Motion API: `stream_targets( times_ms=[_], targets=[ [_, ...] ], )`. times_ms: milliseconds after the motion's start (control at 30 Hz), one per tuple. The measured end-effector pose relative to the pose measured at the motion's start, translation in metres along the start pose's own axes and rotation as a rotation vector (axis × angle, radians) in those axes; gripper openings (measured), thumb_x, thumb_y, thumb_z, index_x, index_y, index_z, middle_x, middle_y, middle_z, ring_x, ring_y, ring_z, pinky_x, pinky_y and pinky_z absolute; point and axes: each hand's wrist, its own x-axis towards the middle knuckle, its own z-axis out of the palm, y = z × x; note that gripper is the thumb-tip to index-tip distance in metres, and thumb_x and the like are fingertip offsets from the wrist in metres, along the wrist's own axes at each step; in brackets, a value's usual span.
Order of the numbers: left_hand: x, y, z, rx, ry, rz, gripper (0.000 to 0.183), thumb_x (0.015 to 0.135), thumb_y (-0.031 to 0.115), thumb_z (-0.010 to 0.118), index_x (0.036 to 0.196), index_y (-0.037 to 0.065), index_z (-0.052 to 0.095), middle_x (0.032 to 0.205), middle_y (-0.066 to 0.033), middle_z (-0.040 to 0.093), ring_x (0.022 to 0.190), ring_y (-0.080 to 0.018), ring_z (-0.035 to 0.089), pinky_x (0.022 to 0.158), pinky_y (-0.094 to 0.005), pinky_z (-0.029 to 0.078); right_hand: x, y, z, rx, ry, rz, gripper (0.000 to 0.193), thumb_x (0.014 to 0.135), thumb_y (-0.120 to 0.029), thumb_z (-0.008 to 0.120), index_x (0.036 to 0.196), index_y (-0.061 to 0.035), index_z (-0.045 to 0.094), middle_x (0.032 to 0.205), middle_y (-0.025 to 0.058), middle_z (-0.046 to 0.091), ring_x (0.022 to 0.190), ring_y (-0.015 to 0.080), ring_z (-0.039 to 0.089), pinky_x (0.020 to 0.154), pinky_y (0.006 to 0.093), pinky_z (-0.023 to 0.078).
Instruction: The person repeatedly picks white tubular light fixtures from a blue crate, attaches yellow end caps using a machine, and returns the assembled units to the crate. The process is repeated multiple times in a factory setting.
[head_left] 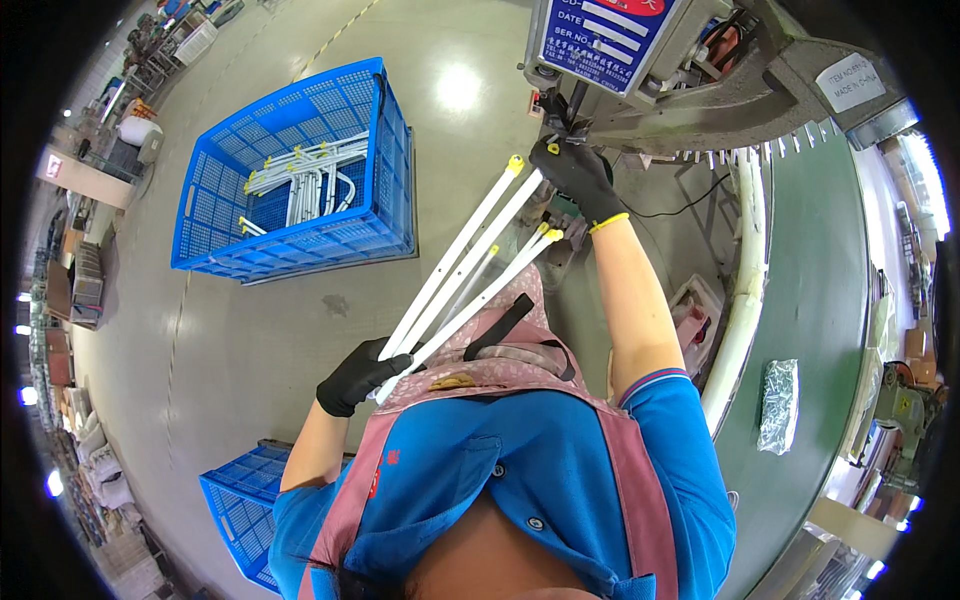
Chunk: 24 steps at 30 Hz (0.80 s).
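Note:
My left hand (362, 378), in a black glove, is closed around the lower ends of several long white metal tubes (455, 262) that slant up to the right. Yellow end pieces (516, 164) cap some of their upper ends. My right hand (578, 178), in a black glove with a yellow cuff, grips the top of one tube right under the head of a bench machine (690, 110). A small yellow piece (553, 148) shows at its fingertips. The exact contact between tube and machine is hidden by the glove.
A big blue plastic crate (395, 190) at the left holds more white tubes (315, 180) with yellow ends. Another blue crate (245, 500) stands lower left. Along the right runs a green belt or tabletop (800, 330) with a clear plastic packet (778, 405).

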Motion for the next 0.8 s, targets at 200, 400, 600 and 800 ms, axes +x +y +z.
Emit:
stream_targets(
  times_ms=[200,400,600,800],
  targets=[
    [-0.022,0.023,0.002,-0.013,-0.026,-0.026,0.051,0.083,0.032,0.067,0.120,-0.001,0.057,0.100,-0.0079,0.065,0.086,-0.0131,0.057,0.077,-0.0292,0.046,-0.003,0.018,0.004,0.215,0.001,0.197,0.014,0.083,-0.015,0.056,0.091,-0.0050,0.062,0.077,0.0087,0.062,0.071,0.0220,0.060,0.068,0.0324,0.046],
    [-0.019,0.019,0.003,-0.061,-0.070,0.026,0.051,0.079,0.021,0.071,0.121,-0.002,0.056,0.106,-0.0085,0.064,0.093,-0.0143,0.057,0.085,-0.0300,0.044,-0.018,-0.001,0.008,-0.449,0.068,-0.386,0.022,0.083,-0.020,0.059,0.097,-0.0029,0.058,0.086,0.0113,0.065,0.080,0.0232,0.064,0.064,0.0343,0.049],
    [-0.012,0.006,0.000,-0.061,-0.072,0.000,0.051,0.078,0.020,0.073,0.121,-0.003,0.056,0.103,-0.0091,0.066,0.092,-0.0153,0.059,0.083,-0.0306,0.045,-0.048,0.005,0.006,0.457,-0.062,0.061,0.038,0.090,-0.034,0.056,0.104,0.0012,0.059,0.081,0.0125,0.063,0.069,0.0205,0.062,0.067,0.0335,0.048],
    [-0.008,0.011,-0.001,-0.105,-0.097,0.037,0.049,0.079,0.016,0.072,0.120,-0.004,0.056,0.099,-0.0120,0.068,0.085,-0.0168,0.063,0.080,-0.0309,0.048,-0.101,0.080,0.036,0.325,-0.042,0.182,0.024,0.084,-0.023,0.061,0.091,0.0003,0.065,0.085,0.0075,0.063,0.079,0.0169,0.059,0.073,0.0316,0.047]
  ],
)
